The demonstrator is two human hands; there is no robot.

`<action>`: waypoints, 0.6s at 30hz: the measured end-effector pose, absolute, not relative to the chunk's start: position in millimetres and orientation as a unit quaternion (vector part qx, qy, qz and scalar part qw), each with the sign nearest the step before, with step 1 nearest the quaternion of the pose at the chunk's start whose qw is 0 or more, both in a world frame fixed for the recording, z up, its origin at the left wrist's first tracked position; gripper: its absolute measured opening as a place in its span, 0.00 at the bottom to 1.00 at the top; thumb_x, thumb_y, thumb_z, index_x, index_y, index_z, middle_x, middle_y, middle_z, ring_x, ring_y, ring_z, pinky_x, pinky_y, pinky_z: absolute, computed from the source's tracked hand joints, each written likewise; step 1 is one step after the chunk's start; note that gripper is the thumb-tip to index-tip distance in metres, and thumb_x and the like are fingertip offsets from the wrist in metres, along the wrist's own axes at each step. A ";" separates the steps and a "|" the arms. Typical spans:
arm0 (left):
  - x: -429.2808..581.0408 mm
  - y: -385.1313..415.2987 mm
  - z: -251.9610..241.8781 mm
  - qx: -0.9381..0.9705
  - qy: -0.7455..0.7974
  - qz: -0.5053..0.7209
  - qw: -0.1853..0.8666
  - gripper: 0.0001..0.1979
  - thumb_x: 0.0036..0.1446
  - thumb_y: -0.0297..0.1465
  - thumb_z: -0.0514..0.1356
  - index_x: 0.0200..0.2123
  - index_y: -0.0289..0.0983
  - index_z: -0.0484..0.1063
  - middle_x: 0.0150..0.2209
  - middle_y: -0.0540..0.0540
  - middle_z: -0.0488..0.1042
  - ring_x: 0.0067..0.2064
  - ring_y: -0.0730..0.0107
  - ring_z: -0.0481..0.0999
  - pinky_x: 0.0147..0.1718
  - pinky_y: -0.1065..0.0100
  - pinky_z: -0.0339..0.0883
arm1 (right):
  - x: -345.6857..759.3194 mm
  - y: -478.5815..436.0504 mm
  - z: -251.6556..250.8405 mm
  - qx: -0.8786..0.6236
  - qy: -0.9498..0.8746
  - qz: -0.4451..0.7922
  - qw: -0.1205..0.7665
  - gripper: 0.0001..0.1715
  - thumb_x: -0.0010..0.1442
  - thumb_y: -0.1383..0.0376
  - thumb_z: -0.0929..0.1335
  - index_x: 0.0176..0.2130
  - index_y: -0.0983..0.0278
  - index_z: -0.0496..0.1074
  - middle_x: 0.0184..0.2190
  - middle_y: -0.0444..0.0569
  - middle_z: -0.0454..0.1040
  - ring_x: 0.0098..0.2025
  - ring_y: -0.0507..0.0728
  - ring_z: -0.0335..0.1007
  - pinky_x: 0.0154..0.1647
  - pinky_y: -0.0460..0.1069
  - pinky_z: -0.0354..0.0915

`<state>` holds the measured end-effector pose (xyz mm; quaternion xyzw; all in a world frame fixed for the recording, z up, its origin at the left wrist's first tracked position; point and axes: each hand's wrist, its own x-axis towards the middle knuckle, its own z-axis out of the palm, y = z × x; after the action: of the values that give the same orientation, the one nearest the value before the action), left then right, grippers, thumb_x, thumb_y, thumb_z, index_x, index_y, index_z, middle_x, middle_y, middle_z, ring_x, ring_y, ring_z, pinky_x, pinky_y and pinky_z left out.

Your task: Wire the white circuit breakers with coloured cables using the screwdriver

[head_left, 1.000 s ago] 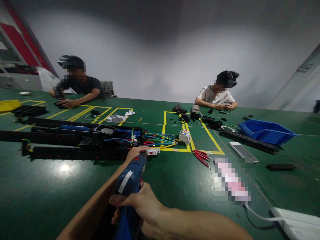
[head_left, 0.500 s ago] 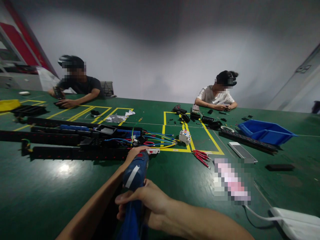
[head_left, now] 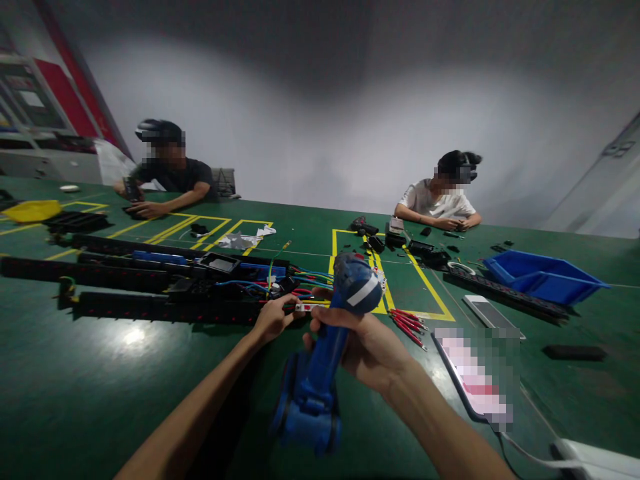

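Note:
A blue cordless drill (head_left: 320, 373) is gripped in my right hand (head_left: 373, 347), its rounded head with a white tape strip tilted up and away. My left hand (head_left: 274, 320) is closed at the near right end of the black power strips (head_left: 165, 305), fingertips pinching a small white block with a red mark (head_left: 305, 307). Part of that block lies behind my right fingers. Blue, green, red and yellow wires (head_left: 310, 275) come out of the strips' right ends. Behind the drill head a white breaker (head_left: 383, 280) is mostly hidden.
Red wire leads (head_left: 409, 325) lie right of the drill. Farther right are a phone (head_left: 457, 373), a white device (head_left: 493, 317), a blue bin (head_left: 545, 275) and a long black strip (head_left: 510, 292). Two people sit across the green table (head_left: 150, 387); a yellow bin (head_left: 33, 211) stands far left.
My right hand has moved the drill up and to the right, from beside my left hand to in front of the breaker. The view has shifted slightly. My left hand remains at the strips' end.

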<state>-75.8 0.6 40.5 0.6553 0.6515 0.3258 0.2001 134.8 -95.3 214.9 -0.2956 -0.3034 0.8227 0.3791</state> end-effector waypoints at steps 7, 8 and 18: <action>-82.6 7.9 27.8 0.679 0.625 0.327 0.206 0.22 0.50 0.47 0.61 0.44 0.42 0.78 0.41 0.49 0.80 0.41 0.59 0.78 0.41 0.67 0.68 | 157.3 -63.2 221.8 -0.269 -0.286 0.807 0.440 0.21 0.46 0.72 0.75 0.42 0.65 0.72 0.26 0.40 0.72 0.27 0.49 0.70 0.36 0.48 0.70; -82.8 8.7 26.4 0.684 0.614 0.335 0.207 0.22 0.51 0.47 0.61 0.44 0.41 0.78 0.43 0.48 0.80 0.43 0.59 0.77 0.43 0.67 0.68 | 160.5 -58.5 222.7 -0.264 -0.278 0.805 0.453 0.21 0.47 0.73 0.75 0.42 0.66 0.72 0.26 0.39 0.72 0.27 0.48 0.70 0.36 0.47 0.69; -87.5 14.0 13.3 0.703 0.605 0.336 0.165 0.24 0.54 0.43 0.62 0.54 0.46 0.73 0.50 0.48 0.77 0.47 0.57 0.77 0.47 0.63 0.69 | 206.2 -9.6 224.3 -0.276 -0.264 0.714 0.587 0.11 0.47 0.72 0.75 0.32 0.66 0.72 0.24 0.41 0.71 0.27 0.48 0.68 0.35 0.46 0.72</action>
<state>-87.5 14.0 13.3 0.7029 0.6052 0.3356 0.1645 206.2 -9.6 224.3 -0.2756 -0.2643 0.7138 0.5871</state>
